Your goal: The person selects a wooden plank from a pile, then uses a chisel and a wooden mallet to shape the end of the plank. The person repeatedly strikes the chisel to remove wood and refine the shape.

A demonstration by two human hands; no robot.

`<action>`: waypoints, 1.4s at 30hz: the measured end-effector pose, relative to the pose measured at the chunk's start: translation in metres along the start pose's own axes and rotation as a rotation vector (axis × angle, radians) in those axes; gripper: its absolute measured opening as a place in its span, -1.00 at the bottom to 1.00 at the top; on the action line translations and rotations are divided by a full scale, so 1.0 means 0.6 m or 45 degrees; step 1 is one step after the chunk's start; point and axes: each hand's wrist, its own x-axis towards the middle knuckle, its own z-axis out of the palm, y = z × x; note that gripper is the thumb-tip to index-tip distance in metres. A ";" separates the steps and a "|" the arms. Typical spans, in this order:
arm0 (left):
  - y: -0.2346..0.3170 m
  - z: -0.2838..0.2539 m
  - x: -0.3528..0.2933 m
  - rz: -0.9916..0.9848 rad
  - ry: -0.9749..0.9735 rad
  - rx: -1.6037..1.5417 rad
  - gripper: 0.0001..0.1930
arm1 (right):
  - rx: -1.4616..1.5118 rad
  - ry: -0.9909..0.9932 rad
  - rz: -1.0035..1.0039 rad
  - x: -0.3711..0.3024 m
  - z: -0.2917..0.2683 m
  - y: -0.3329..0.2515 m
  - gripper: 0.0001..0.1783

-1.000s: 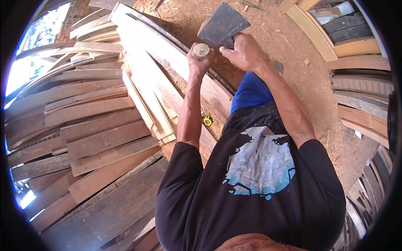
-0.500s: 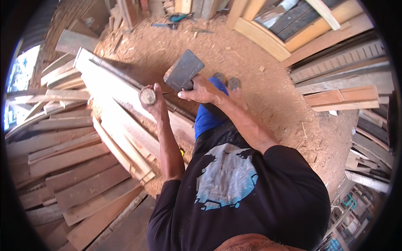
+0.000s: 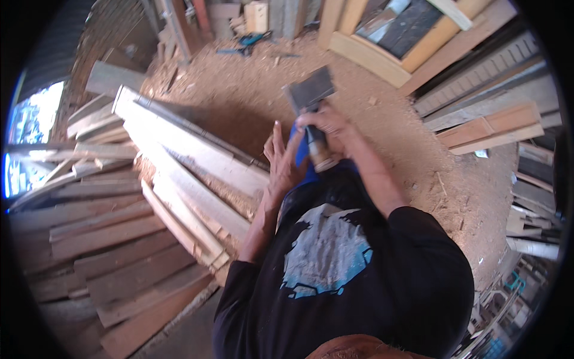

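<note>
A broad-bladed hand tool has a dark, flat, nearly rectangular metal blade and what looks like a short round wooden handle; its exact kind is hard to make out through the blur. My right hand is closed around it just below the blade. The blade points away from me, and the handle's pale butt end lies near my waist. Left of the handle, my left hand has its fingers spread and grips nothing. A long pale timber beam lies beyond my left hand, with a dark groove or edge along it.
Stacked brown boards and pale strips fill the left side. Sawdust and shavings cover the floor. A teal-and-black power tool lies at the far side. Wooden frames and leaning planks line the right.
My right hand has carried the bladed tool a little rightward and away. My left hand has let go of the round wooden end, moved right and spread its fingers.
</note>
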 end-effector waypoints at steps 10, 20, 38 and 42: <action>-0.225 -0.036 -0.185 -0.957 -0.494 0.413 -0.14 | -0.507 0.386 0.032 -0.092 -0.169 -0.021 -0.69; -0.208 0.092 -0.174 -1.243 -0.436 0.626 0.13 | -1.373 0.120 1.074 -0.121 -0.259 0.262 -0.38; -0.157 0.044 -0.135 -1.668 -0.258 0.464 0.22 | -1.309 -0.035 0.953 0.040 -0.368 0.168 -0.39; -0.085 0.060 -0.164 -2.052 0.162 0.251 0.28 | -1.268 0.150 0.982 0.061 -0.439 0.200 -0.46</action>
